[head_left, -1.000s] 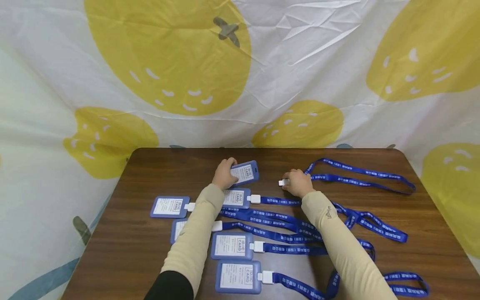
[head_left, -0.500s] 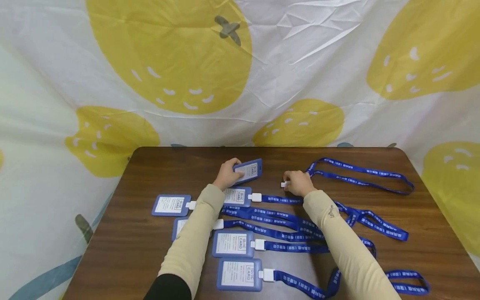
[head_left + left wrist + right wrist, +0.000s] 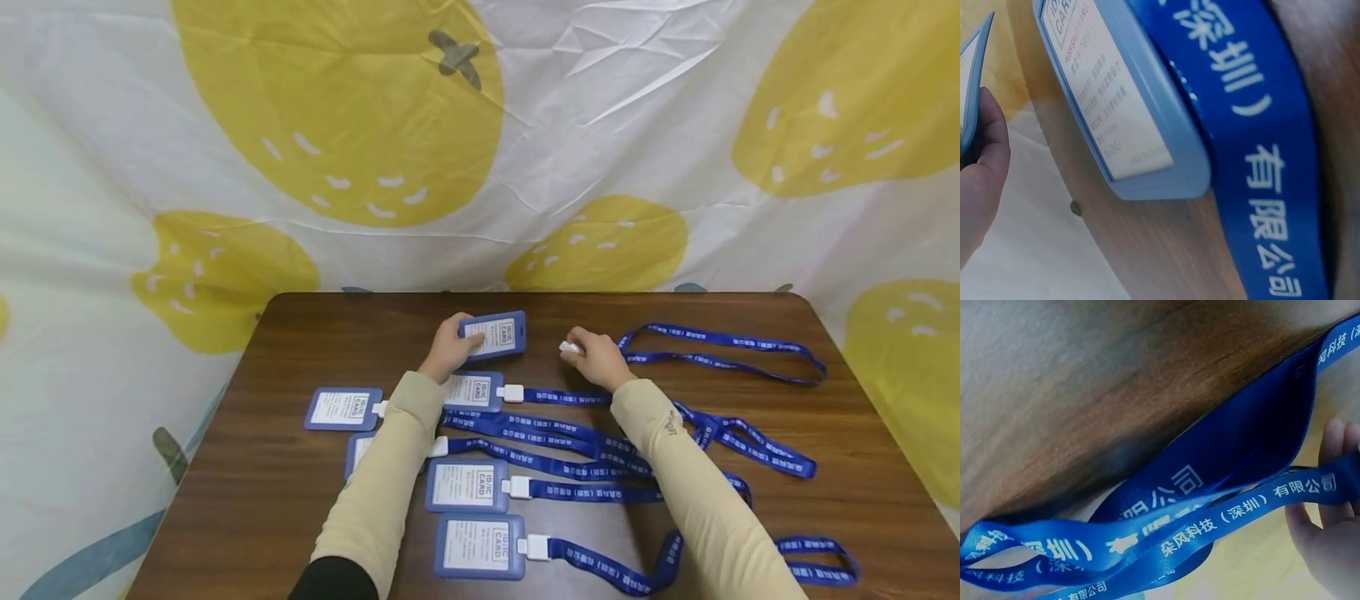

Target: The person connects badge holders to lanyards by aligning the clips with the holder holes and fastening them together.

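In the head view my left hand (image 3: 448,348) holds a blue ID badge holder (image 3: 512,335), thumb across its front, near the table's far side. The card in it faces up, and its slotted end points right. My right hand (image 3: 597,358) pinches the white plastic clip (image 3: 569,347) of a blue lanyard (image 3: 723,339), whose strap loops away to the right. A gap separates clip and holder. The left wrist view catches the left hand (image 3: 984,181) at its edge, the held holder cut off. In the right wrist view, strap runs to the right hand (image 3: 1335,550).
Several badge holders with lanyards clipped on lie nearer on the brown table (image 3: 247,467), including a front one (image 3: 480,546) and a left one (image 3: 343,408). Their straps (image 3: 600,492) run right, partly under the right sleeve. A fruit-patterned cloth (image 3: 420,258) hangs behind the table.
The left hand has raised and turned the badge holder slightly, moving it a little away from me. The right hand has brought the white clip up and tilted it, and the strap behind has shifted slightly.
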The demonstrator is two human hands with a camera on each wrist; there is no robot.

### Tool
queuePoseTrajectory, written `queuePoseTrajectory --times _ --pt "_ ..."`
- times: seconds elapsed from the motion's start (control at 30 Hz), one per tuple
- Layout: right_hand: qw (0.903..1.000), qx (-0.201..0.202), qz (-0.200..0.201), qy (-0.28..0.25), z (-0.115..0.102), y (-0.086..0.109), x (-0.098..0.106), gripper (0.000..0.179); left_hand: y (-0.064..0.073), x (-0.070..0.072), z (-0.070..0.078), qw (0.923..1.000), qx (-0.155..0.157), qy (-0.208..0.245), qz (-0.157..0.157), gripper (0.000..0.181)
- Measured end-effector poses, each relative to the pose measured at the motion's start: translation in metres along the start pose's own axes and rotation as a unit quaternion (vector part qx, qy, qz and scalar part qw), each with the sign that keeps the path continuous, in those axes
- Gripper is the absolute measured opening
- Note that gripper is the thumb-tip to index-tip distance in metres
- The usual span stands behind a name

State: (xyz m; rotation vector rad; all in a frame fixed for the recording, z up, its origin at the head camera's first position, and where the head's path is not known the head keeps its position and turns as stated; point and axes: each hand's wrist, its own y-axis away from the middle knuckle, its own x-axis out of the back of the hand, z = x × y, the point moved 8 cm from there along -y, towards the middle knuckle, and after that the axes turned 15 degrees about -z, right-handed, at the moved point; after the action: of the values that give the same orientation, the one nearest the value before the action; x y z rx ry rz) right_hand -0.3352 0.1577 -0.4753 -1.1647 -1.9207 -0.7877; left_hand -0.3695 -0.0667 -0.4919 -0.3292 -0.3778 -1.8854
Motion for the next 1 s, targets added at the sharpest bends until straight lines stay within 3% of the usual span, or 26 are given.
queuePoseTrajectory --times 0.23,0.57,0.77,1.0 --pt "0.9987 0.022 0.035 -0.028 -0.002 0.001 0.006 0.016 0.006 0.001 0.003 0.9998 0.000 0.019 0.000 0.025" --pt "0.9946 0.053 0.050 -0.074 -0.006 -0.001 0.008 0.010 0.012 0.000 0.009 0.9982 -0.017 0.056 -0.009 0.022" --pt "0.9913 0.079 0.046 -0.095 -0.015 -0.001 0.011 0.007 0.015 -0.003 0.015 0.9964 -0.024 0.077 -0.025 0.022" --pt "0.9906 0.082 0.016 -0.109 -0.028 -0.003 0.013 0.007 0.016 -0.011 0.022 0.9936 -0.033 0.089 -0.061 0.021"
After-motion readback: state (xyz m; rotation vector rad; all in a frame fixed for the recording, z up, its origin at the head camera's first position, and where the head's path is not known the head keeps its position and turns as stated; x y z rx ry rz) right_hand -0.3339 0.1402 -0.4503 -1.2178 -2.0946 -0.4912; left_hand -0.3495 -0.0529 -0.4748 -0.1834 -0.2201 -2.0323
